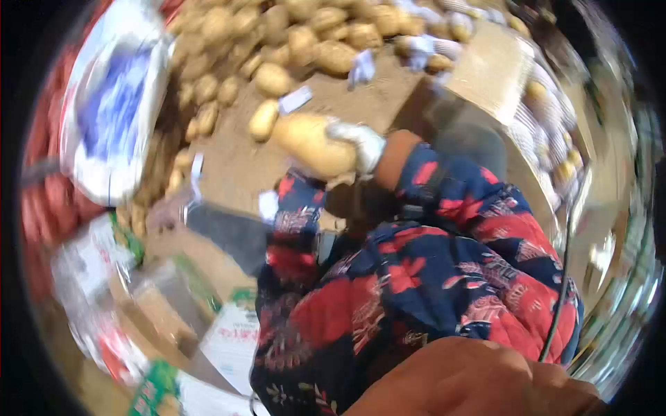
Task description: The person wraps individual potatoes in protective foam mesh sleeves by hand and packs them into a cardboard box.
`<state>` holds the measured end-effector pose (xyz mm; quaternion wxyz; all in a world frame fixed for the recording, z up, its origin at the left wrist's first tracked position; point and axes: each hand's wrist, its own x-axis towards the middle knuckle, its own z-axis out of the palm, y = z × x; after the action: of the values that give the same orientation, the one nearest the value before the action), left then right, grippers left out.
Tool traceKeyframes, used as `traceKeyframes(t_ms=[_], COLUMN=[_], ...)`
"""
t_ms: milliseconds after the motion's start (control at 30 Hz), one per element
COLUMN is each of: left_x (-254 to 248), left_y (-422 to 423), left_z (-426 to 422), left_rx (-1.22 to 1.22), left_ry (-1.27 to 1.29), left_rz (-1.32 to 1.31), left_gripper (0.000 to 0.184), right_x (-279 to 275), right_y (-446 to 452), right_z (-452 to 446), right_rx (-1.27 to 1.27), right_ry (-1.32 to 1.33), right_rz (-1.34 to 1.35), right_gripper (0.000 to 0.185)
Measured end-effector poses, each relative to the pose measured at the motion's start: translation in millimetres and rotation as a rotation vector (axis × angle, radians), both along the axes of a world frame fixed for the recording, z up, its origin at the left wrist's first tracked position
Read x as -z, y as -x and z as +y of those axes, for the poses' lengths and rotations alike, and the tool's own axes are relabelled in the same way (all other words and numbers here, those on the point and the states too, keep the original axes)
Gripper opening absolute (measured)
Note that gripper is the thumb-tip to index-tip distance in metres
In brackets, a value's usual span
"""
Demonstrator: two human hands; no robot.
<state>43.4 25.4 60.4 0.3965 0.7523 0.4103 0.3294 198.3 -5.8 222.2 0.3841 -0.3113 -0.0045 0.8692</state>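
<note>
My right hand [357, 144], in a pale glove, grips one end of a large yellow potato [312, 144] near the middle of the view. My left sleeve [300, 197] reaches up to the potato's lower edge, and the left hand itself is hidden behind the potato. A smaller potato [263, 120] lies on the brown ground just left of the held one. Beside it is a small white slip [295, 100]. The picture is blurred by motion.
A heap of potatoes [277, 35] spreads across the top. At right stands a cardboard box [489, 73] with potatoes in white net sleeves [548, 118]. A white sack [111, 187] of blue-violet material stands at left, beside red sacks [52, 222]. Printed cartons [232, 340] lie at lower left.
</note>
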Motion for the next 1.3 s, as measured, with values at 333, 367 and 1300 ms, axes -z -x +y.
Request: traceKeyframes(t_ms=[333, 367, 1300], left_x=[-153.0, -143.6, -39.9], left_y=[-27.5, -42.9, 126.5], left_z=[-23.6, -36.1, -45.3], left_rx=[-0.191, -0.374, -0.741], left_ry=[0.337, 0.181, 0.26], left_rz=[-0.666, -0.571, 0.274], left_gripper=[0.042, 0.031, 0.029], right_x=[-22.8, -32.2, -62.3], right_y=[-70.1, -83.0, -260.5], right_z=[-6.1, -13.2, -53.9], right_rx=[-0.027, -0.014, 0.086], right_ry=[-0.942, -0.918, -1.372], right_rz=[-1.278, -1.502, -1.713], right_gripper=[0.066, 0.07, 0.043])
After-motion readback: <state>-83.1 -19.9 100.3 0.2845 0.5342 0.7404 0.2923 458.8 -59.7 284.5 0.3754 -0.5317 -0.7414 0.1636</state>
